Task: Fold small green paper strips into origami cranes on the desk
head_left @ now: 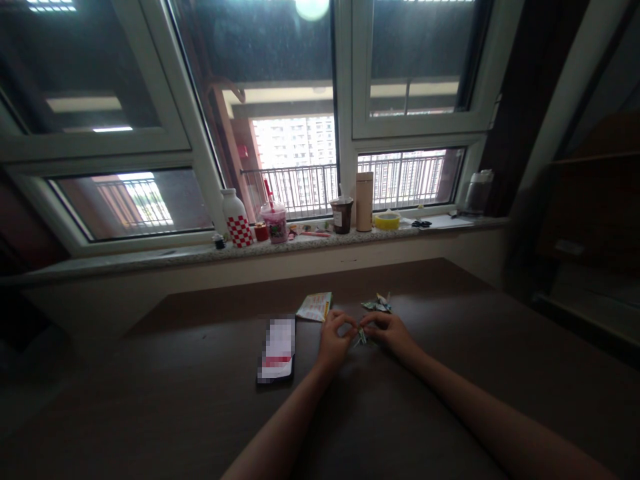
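My left hand [337, 340] and my right hand [393, 333] meet over the dark table [210, 413], their thumbs and forefingers pinched together on a small folded paper piece [362, 337]. It is greenish white with thin strips sticking out; the fingers hide part of it. Just beyond my right hand lies a small heap of crumpled or folded printed paper [379, 304]. A flat printed sheet or packet [315, 307], white with a yellow edge, lies behind my left hand. To the left of that hand a phone [277, 350] rests face up, its lit screen blurred.
Along the stone window sill [200, 255] stand a red-checked white bottle [237, 219], a pink drink cup [275, 222], a dark drink cup [342, 215] and a tan flask [365, 202]. Yellow tape [387, 221] and black scissors [421, 225] lie to their right.
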Demonstrator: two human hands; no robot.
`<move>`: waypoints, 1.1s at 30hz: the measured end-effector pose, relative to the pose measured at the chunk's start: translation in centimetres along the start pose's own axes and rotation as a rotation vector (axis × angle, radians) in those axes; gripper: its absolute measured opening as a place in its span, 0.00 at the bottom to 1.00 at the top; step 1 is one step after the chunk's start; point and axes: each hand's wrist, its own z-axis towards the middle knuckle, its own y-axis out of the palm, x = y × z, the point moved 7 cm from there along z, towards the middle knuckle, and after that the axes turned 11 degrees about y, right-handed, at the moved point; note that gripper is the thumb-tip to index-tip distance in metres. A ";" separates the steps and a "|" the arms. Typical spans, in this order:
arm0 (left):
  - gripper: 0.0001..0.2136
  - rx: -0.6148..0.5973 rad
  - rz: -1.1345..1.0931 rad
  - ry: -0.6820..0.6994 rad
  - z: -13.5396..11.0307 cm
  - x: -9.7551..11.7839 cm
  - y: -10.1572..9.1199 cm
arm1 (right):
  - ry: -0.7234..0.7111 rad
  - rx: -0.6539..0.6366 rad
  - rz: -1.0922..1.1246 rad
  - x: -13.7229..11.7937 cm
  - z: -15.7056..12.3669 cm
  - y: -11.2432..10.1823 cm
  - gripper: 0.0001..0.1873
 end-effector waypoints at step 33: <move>0.03 0.020 0.016 -0.050 -0.4 -0.6 0.0 | -0.273 0.198 -0.297 -3.0 -1.2 -0.5 0.06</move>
